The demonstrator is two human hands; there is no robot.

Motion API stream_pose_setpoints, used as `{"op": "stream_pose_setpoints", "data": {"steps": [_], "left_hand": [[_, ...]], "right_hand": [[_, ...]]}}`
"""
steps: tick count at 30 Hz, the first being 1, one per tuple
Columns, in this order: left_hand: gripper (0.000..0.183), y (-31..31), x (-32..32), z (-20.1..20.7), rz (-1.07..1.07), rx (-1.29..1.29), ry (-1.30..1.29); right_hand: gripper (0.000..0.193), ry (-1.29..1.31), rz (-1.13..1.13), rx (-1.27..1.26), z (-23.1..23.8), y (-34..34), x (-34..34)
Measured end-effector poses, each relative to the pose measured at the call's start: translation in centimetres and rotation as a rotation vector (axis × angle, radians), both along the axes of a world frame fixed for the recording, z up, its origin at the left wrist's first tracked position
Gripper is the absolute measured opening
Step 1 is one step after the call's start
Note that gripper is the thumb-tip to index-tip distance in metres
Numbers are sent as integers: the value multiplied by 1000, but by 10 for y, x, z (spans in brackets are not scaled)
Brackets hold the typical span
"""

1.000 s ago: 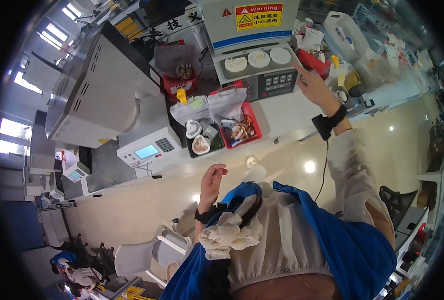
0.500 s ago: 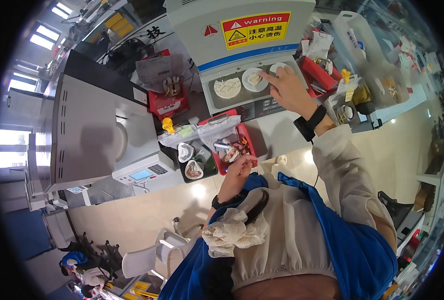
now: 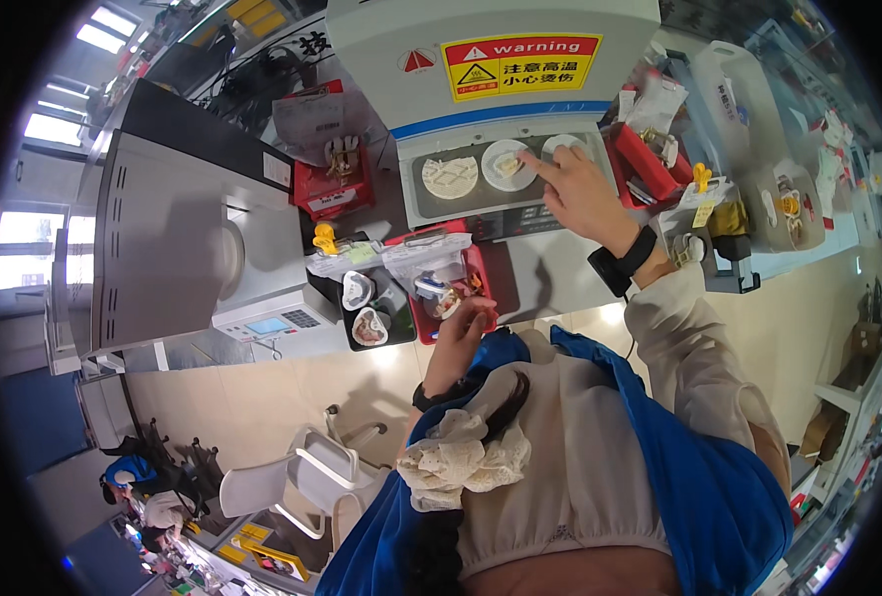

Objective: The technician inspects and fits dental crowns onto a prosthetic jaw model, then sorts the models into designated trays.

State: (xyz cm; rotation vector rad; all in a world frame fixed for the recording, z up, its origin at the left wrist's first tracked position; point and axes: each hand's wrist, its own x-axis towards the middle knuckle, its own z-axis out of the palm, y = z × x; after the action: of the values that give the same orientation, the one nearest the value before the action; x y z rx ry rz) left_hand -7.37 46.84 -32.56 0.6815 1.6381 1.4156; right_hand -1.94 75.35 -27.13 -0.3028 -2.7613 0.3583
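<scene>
My right hand (image 3: 590,204) reaches over the metal shelf of a grey bench machine. Its index finger is stretched out to a round white dish (image 3: 501,182), at the small pale pieces (image 3: 507,164) lying in it. I see nothing held in this hand. Left of the dish lies a white round slab with a grid pattern (image 3: 450,178); another white dish (image 3: 563,145) is partly behind my fingers. My left hand (image 3: 456,343) is at the near right corner of a red tray (image 3: 477,266), fingers curled together; what they hold, if anything, is hidden. A dental cast (image 3: 444,298) lies in that tray.
Left of the red tray stands a black tray (image 3: 397,323) with two dental casts (image 3: 369,326). The grey machine (image 3: 520,20) bears a heat warning label. Red bins (image 3: 334,194) stand on both sides of it. A boxy grey device (image 3: 163,219) with a keypad is at left.
The whole view has shifted slightly. My left hand has moved a little inward over the red tray's corner. My right index finger stays at the same dish.
</scene>
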Motion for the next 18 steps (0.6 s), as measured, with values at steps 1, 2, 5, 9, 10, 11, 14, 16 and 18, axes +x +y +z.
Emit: {"op": "stream_pose_setpoints", "data": {"steps": [1, 2, 5, 9, 10, 11, 14, 16, 18], "left_hand": [[20, 3, 3, 2, 2, 10, -4], [20, 5, 6, 3, 3, 20, -8], [21, 10, 15, 6, 14, -2, -16], [21, 13, 21, 6, -2, -53, -126], [20, 13, 22, 6, -7, -53, -93], [20, 14, 22, 7, -13, -52, -61], [20, 17, 23, 15, 2, -72, 4], [20, 17, 25, 16, 16, -68, -20], [20, 18, 25, 15, 29, -62, -46]], "right_hand": [[53, 1, 8, -1, 0, 1, -1], [53, 14, 19, -2, -2, 2, -2], [51, 32, 40, -4, -3, 5, -1], [45, 55, 51, -41, -7, 9, -2], [45, 58, 56, -42, -7, 10, -3], [42, 88, 51, -85, -5, 11, -5], [38, 110, 61, -143, 4, 10, -10], [37, 107, 73, -158, 5, 6, -13], [37, 143, 117, -111, -5, 2, -14]]}}
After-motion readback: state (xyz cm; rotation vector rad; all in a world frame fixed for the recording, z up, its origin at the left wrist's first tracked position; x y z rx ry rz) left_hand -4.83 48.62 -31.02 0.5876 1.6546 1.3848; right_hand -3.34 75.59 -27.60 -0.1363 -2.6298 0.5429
